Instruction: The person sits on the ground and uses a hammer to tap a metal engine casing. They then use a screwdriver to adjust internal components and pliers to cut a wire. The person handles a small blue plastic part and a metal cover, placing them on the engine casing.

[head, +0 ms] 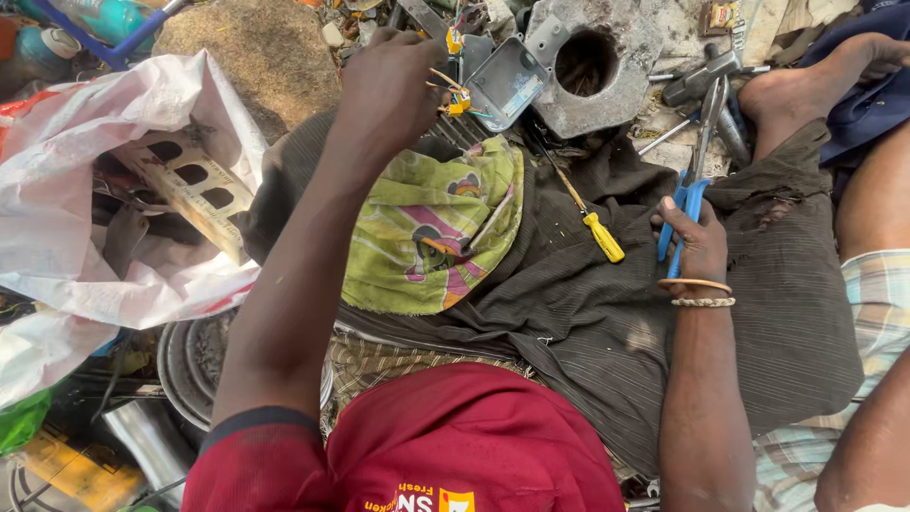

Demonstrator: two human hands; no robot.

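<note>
The left hand (389,90) reaches forward past the knee, its fingers (431,71) pinched narrow on a small yellow part with thin wires (453,95). That part sits just beside the near left edge of a small grey metal box (507,83), which lies tilted on the ground ahead of the lap, next to a grey casting with a round hole (592,62).

The right hand (697,242) rests on the dark cloth (588,313) over the right thigh, fingers closed around the blue handles of a pair of pliers (690,190). The pliers' long axis runs up and away from the body, jaws pointing toward the far tools. A yellow-handled screwdriver (592,223) lies slantwise between the hands on the cloth, nearer the right hand. A green patterned rag (427,237) covers the left knee.
</note>
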